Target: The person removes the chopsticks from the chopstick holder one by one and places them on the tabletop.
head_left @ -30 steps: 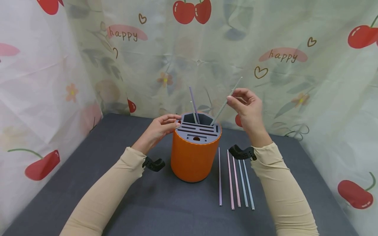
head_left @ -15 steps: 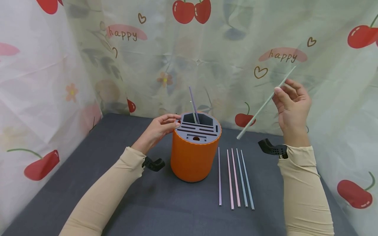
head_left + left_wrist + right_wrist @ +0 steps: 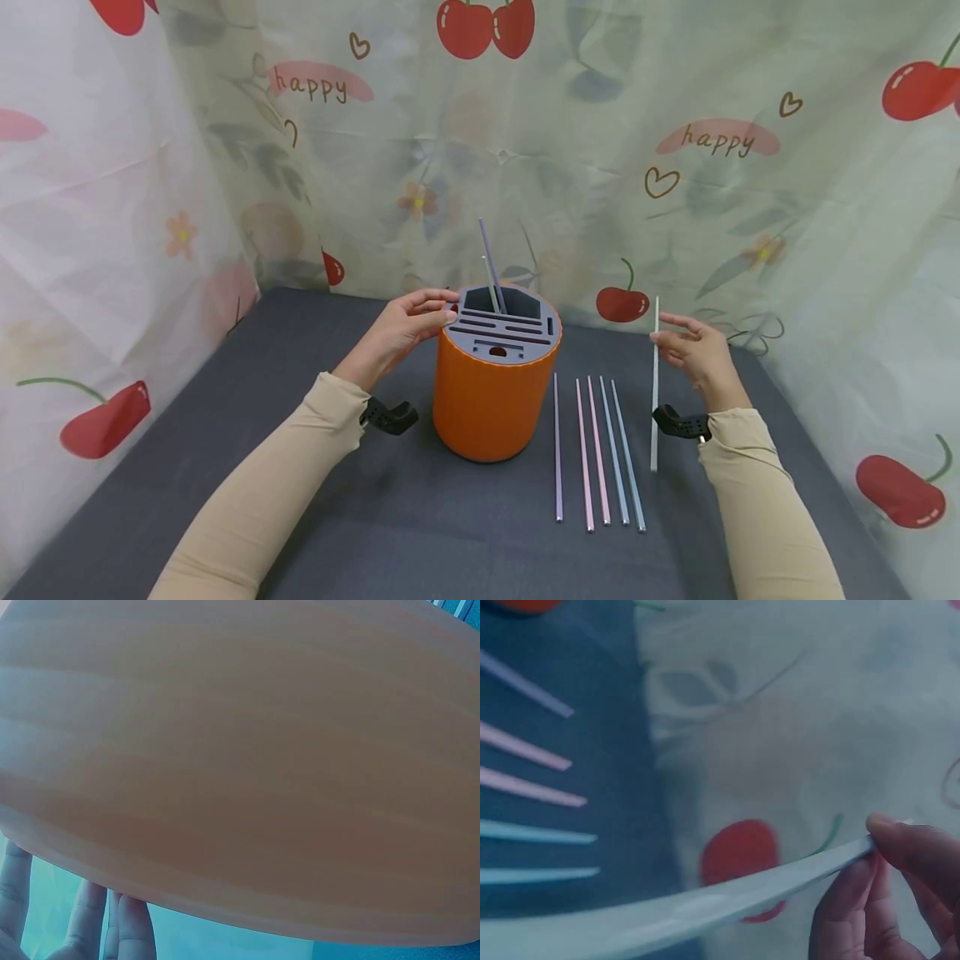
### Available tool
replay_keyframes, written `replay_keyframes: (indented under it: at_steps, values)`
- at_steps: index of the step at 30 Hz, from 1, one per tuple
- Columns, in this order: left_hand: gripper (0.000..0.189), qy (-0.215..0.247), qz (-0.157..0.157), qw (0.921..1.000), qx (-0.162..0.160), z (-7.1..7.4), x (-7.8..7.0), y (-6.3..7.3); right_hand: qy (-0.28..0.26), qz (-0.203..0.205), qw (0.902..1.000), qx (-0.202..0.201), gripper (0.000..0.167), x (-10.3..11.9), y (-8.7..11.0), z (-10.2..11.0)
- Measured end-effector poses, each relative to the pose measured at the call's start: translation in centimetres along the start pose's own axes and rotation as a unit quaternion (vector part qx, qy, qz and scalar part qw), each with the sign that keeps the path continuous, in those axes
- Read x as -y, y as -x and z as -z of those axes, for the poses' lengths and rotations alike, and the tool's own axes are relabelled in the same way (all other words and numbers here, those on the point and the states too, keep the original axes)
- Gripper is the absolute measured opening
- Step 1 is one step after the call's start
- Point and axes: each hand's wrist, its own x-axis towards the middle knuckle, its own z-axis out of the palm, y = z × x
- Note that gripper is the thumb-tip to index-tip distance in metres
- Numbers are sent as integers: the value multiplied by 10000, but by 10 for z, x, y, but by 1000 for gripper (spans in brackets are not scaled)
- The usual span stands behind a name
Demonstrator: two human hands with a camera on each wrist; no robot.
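Note:
An orange cylindrical utensil holder [image 3: 491, 400] with a grey slotted top stands mid-table. My left hand [image 3: 397, 333] rests on its left rim, thumb at the top edge; the left wrist view shows fairly straight fingers [image 3: 86, 919] touching the far side. Inside the rear compartment lean a purple chopstick [image 3: 490, 254] and a pale green chopstick [image 3: 489, 275]. At the right, my right hand [image 3: 697, 354] pinches another pale green chopstick [image 3: 655, 383] near its thin upper end. Its thick end points toward the front, over or on the table; contact is unclear.
Right of the holder lie a purple chopstick [image 3: 558, 450], two pink chopsticks [image 3: 585, 458] and two blue chopsticks [image 3: 615, 454], side by side. Dark cloth covers the table [image 3: 420, 533]. Printed curtains [image 3: 510, 125] stand along its back and sides.
My right hand has lifted a pale green chopstick out of the holder, carried it right and lowered it beside the row of chopsticks. The left hand stays on the holder's rim.

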Motion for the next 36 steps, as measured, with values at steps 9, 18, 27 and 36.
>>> replay_keyframes:
  at_steps: [9,18,27,36]
  values:
    - [37,18,-12,10000,36,1,1,0,1242,-1122,9858,134,57,-60,-3,1]
    - [34,11,-1,10000,37,2,2,0,1458,-1580,9766,39,53,-91,-3,-3]
    - [35,-52,-20,10000,31,1,1,0,1732,-1656,9708,-133,51,-99,-3,-10]
    - [34,-27,-42,10000,40,1,1,0,2159,-1542,9638,-273,48,-101,-3,-15]
